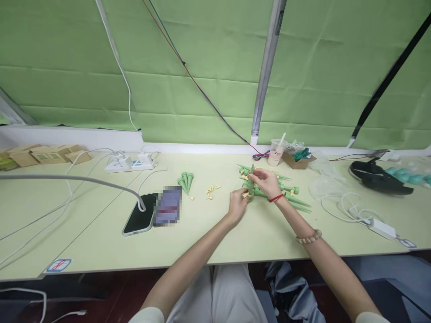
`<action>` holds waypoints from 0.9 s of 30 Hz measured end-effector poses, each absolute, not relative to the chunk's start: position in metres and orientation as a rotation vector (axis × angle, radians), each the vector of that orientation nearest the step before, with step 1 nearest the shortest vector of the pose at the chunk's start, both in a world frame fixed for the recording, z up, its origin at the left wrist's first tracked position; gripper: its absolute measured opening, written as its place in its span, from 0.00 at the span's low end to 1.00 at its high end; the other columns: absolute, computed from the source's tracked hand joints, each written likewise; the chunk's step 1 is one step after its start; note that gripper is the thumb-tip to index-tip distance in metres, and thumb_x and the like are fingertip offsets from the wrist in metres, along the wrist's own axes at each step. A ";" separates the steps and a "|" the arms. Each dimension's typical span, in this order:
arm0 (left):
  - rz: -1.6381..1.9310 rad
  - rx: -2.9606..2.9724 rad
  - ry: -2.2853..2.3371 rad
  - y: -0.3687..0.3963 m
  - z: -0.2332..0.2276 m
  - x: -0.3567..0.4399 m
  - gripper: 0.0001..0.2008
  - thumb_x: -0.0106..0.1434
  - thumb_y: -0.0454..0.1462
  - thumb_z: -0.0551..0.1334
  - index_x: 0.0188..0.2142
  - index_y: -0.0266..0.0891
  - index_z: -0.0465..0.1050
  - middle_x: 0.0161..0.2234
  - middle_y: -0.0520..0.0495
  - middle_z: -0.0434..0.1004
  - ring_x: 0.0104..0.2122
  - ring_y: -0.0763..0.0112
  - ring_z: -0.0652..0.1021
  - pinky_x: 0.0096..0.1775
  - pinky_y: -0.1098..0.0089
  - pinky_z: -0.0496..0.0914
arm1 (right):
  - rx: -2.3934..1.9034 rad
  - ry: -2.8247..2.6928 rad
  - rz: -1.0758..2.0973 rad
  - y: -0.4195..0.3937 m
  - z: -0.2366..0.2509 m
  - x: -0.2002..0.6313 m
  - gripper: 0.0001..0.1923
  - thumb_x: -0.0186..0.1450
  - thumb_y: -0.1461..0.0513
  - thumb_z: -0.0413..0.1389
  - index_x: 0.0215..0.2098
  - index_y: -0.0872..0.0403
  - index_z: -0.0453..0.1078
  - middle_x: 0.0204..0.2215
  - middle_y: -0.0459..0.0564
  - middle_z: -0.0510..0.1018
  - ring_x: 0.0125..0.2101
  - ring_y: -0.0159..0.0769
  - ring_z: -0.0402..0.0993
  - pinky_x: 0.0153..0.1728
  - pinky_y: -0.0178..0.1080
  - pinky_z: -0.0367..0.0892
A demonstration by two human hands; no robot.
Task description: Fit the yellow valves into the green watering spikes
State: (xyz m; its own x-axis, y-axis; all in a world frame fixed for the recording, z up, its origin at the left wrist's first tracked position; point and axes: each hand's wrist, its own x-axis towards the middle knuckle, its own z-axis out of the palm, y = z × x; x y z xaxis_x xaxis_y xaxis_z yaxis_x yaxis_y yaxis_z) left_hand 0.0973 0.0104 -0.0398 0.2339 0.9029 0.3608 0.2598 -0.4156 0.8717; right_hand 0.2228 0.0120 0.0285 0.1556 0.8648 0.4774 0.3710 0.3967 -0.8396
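Between my two hands a green cone-shaped plastic piece (251,185) stands upright, its pointed end up. My right hand (266,181) pinches it near the upper part with thumb and fingers. Lower down, my left hand (237,207) closes its fingers around the base, where a bit of yellow shows. Several more green cones (298,202) with small yellow parts lie in a loose pile beside and behind my right hand, which partly hides them. Further left lie a small group of green cones (186,179) and several tiny yellow pieces (212,190).
Left on the table are a phone (139,217), a blurred purple item (167,206) and a white power strip (131,165) with cables. A drink cup (276,154) and a small cardboard box (298,160) stand behind the pile. A black visor-like object (379,177) and a white adapter (382,229) lie right.
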 end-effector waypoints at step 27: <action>1.052 1.955 0.980 0.024 -0.053 0.091 0.32 0.46 0.30 0.65 0.52 0.40 0.64 0.39 0.47 0.77 0.37 0.67 0.76 0.40 0.67 0.70 | -1.152 -1.372 0.662 0.010 0.050 0.240 0.20 0.49 0.51 0.60 0.35 0.54 0.68 0.32 0.51 0.76 0.30 0.35 0.74 0.30 0.39 0.73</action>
State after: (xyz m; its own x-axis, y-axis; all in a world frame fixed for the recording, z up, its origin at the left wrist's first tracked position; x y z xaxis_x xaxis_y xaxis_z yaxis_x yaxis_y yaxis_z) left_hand 0.0913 0.0236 -0.0535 0.3837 0.8554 0.3479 0.2870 -0.4685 0.8355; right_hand 0.2404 0.0100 0.0502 0.1524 0.9044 0.3985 0.2504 0.3547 -0.9008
